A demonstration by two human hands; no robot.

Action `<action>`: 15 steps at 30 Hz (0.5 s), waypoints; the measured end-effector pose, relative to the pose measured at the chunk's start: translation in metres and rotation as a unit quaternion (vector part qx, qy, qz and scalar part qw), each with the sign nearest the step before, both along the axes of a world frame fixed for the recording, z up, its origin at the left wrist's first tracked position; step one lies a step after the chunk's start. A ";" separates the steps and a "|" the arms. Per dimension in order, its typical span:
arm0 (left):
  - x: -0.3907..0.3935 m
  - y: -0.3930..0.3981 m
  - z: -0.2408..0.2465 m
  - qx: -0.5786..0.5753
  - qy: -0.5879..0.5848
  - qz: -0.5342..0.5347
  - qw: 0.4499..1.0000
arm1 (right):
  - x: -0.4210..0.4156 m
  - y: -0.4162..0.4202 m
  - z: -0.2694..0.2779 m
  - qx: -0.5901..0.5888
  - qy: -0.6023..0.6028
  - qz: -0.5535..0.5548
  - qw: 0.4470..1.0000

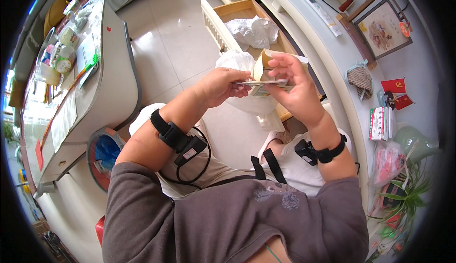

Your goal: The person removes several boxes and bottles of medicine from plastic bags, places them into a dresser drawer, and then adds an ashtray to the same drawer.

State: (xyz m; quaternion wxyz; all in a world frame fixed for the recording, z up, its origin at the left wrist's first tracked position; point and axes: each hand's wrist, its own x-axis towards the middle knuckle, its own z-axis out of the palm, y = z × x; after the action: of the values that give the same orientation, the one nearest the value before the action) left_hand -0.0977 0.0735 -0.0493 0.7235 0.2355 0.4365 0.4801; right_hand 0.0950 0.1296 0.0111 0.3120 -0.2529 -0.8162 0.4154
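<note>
My left hand (224,84) pinches the left end of a thin, flat paper item (259,83), seen almost edge-on; I cannot tell whether it is a booklet or a stack of cards. At its other end is my right hand (297,86), thumb below and fingers spread above. A cream paper leaf or flap (259,68) stands up between the hands. Just past my left fingers sits a white plastic bag (236,60). The hands are over the open wooden drawer (231,11), where a crumpled white plastic bag (253,31) lies. A pale rounded thing (249,105) shows beneath the hands.
On the left stands a table (121,74) with cups, papers and a green-tipped pen. A bin (94,156) with a blue liner is beside it. To the right, a cabinet top (320,45) carries a framed picture (383,29), small flags, a medicine box (380,124) and a plant (406,195).
</note>
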 end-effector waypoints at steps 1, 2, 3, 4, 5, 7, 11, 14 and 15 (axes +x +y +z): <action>0.000 -0.001 0.002 -0.002 0.002 0.006 1.000 | -0.001 -0.005 0.013 0.065 -0.008 -0.011 0.998; 0.000 -0.002 0.004 -0.004 0.004 0.012 1.000 | -0.003 -0.006 0.018 0.184 0.008 -0.006 0.983; 0.001 -0.003 0.004 0.001 0.006 0.016 1.000 | -0.002 -0.007 0.022 0.232 -0.023 0.015 0.972; 0.003 -0.004 0.004 0.006 0.008 0.020 1.000 | 0.000 -0.008 0.025 0.278 -0.054 0.036 0.958; 0.003 -0.005 0.004 0.010 0.010 0.025 1.000 | 0.001 -0.009 0.025 0.324 -0.084 0.058 0.941; 0.004 -0.005 0.013 -0.016 0.021 -0.001 1.000 | 0.002 -0.010 0.020 0.233 -0.054 0.046 0.970; -0.006 -0.001 0.005 -0.022 -0.069 -0.049 0.996 | 0.002 -0.002 0.004 -0.083 0.053 -0.015 0.995; -0.007 0.003 -0.001 -0.021 -0.062 -0.046 0.997 | 0.001 0.006 -0.009 -0.239 0.117 -0.003 0.964; -0.004 0.003 0.001 -0.025 -0.045 -0.017 0.999 | 0.001 0.007 -0.012 -0.241 0.117 -0.007 0.963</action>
State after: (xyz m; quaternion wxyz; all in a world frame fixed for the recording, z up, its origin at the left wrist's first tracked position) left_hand -0.1019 0.0766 -0.0484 0.7561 0.2023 0.4114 0.4671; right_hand 0.0965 0.1370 -0.0004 0.3384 -0.2757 -0.6480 0.6241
